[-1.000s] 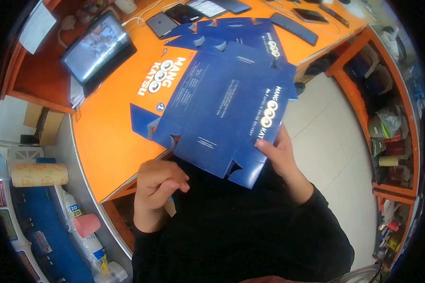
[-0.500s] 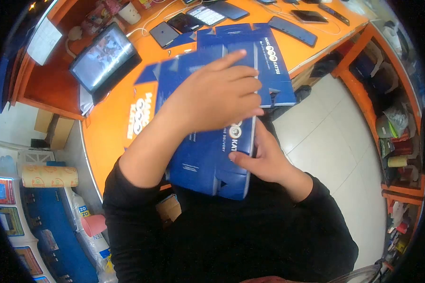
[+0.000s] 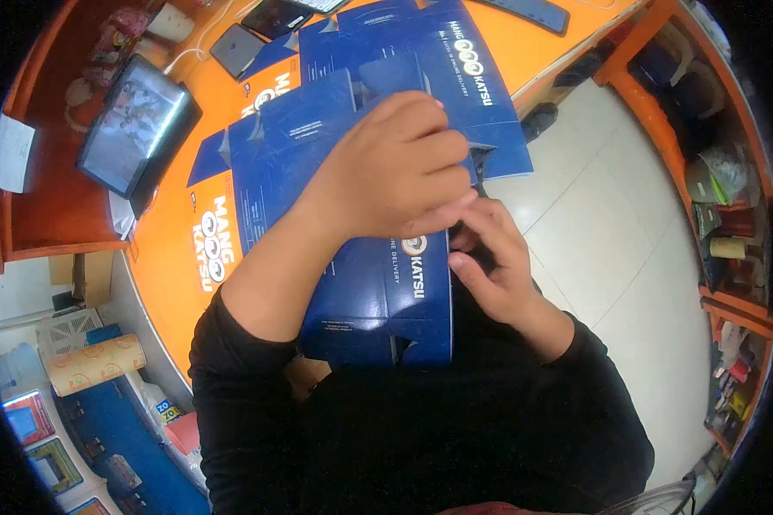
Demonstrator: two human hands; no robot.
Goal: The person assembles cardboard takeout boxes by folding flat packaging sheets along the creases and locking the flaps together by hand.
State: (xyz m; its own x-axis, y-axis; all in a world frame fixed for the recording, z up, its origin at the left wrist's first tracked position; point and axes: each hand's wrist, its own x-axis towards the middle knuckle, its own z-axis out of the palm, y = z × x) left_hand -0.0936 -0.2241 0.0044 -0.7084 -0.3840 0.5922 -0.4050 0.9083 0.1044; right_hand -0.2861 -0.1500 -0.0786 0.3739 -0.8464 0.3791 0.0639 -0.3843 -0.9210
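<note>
A flat blue cardboard box (image 3: 356, 296) with white "KATSU" lettering lies tilted over my lap, against the table edge. My left hand (image 3: 404, 167) reaches across it from the left, its fingers curled and closed over the right edge. At that same edge is my right hand (image 3: 498, 262), thumb and bent fingers gripping the cardboard close to the left fingertips. What lies between the fingertips is hidden. Beyond my hands, another flat blue box (image 3: 481, 86) with the same print rests on the table, its cut flaps spread.
The orange table (image 3: 176, 232) has printed lettering. A tablet (image 3: 142, 129) leans at the left, and several phones, one a dark phone (image 3: 236, 50), lie at the back. Tiled floor (image 3: 610, 223) and an orange shelf (image 3: 644, 146) are on the right. A yellow roll (image 3: 97, 364) is at lower left.
My left fingers, stretched and blurred before, are now curled at the box's right edge. My right thumb has slid off the box face to its edge. The view has shifted and turned slightly.
</note>
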